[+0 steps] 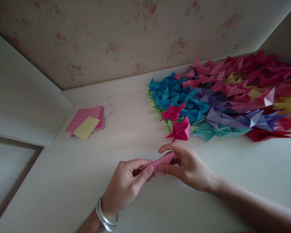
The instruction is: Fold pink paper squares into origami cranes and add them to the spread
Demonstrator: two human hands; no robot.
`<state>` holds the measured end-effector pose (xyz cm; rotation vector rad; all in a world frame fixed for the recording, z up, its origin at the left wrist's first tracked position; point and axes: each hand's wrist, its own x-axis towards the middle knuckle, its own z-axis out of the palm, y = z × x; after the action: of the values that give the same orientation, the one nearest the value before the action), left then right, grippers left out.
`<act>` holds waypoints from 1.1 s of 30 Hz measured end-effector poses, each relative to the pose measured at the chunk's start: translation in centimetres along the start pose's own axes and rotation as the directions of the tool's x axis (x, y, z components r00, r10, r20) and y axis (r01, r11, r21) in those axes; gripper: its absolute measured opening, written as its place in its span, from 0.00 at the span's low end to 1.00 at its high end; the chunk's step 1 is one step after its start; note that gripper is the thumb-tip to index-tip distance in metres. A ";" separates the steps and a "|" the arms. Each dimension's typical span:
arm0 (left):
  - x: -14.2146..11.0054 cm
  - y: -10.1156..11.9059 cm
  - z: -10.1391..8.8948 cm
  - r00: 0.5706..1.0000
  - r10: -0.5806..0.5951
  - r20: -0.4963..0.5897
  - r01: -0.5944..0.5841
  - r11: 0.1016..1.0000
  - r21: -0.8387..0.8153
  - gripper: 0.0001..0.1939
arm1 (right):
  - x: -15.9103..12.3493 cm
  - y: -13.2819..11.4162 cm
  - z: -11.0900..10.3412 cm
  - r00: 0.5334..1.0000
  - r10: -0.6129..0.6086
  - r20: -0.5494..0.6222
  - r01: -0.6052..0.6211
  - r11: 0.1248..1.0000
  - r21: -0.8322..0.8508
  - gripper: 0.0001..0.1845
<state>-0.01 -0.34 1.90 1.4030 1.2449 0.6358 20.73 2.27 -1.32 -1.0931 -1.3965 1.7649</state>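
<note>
A narrow folded piece of pink paper is held between both hands just above the white table. My left hand, with silver bangles on the wrist, pinches its left end between thumb and fingers. My right hand grips the right end, fingers curled round it. Just beyond the hands lie two finished magenta origami flowers.
A big heap of folded origami pieces in blue, purple, teal, pink, red and yellow fills the back right of the table. A small stack of square paper sheets, pink with a yellow one on top, lies at the back left near the floral-papered wall.
</note>
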 end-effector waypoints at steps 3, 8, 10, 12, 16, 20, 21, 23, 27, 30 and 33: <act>-0.1 0.0 0.2 1.000 0.015 -0.013 -0.015 1.000 0.025 0.17 | -0.1 0.1 0.1 1.000 -0.018 -0.024 0.015 0.995 -0.095 0.20; 0.0 -0.1 0.1 0.999 -0.034 0.041 0.037 0.996 -0.082 0.16 | -0.3 0.0 0.3 0.999 -0.039 -0.025 0.034 0.984 -0.177 0.18; 0.1 -0.2 0.2 0.998 -0.054 0.034 0.057 0.993 -0.105 0.15 | -0.3 0.0 0.3 0.999 -0.032 -0.029 0.026 0.983 -0.184 0.18; 0.1 -0.3 0.3 0.998 -0.057 0.000 0.057 0.993 -0.104 0.15 | -0.3 0.0 0.4 0.999 -0.028 -0.036 0.021 0.985 -0.171 0.17; -0.1 -0.4 0.5 0.998 -0.050 -0.031 0.047 0.993 -0.110 0.15 | -0.2 0.1 0.3 0.999 -0.009 -0.040 0.006 0.997 -0.071 0.18; -0.2 -0.3 0.0 0.999 -0.042 0.020 0.045 0.978 -0.204 0.17 | 0.0 -0.1 0.0 1.000 0.024 -0.019 -0.022 0.996 0.088 0.20; -0.2 -0.3 -0.1 0.998 -0.044 0.038 0.052 0.971 -0.234 0.17 | 0.0 -0.1 0.0 1.000 0.027 -0.012 -0.026 0.992 0.122 0.21; -0.3 -0.3 -0.2 0.997 -0.048 0.067 0.065 0.957 -0.284 0.17 | 0.0 -0.3 -0.1 1.000 0.031 -0.002 -0.030 0.985 0.169 0.21; -0.5 -0.5 0.1 1.000 0.006 0.020 -0.002 0.978 -0.208 0.17 | 0.0 -0.4 -0.2 1.000 0.019 -0.019 -0.016 0.987 0.158 0.21; -0.5 -0.8 0.4 0.974 0.208 -0.087 -0.193 0.969 0.154 0.14 | 0.0 -0.2 -0.3 0.999 -0.017 -0.043 0.020 0.997 0.078 0.19; -0.2 -0.9 0.5 0.902 0.421 -0.096 -0.338 0.826 0.450 0.12 | -0.1 -0.1 -0.2 0.994 -0.074 -0.081 0.069 0.995 -0.066 0.16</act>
<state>0.08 -0.83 0.95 2.0316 1.3137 0.8205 20.97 2.31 -1.21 -1.1228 -1.4309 1.6161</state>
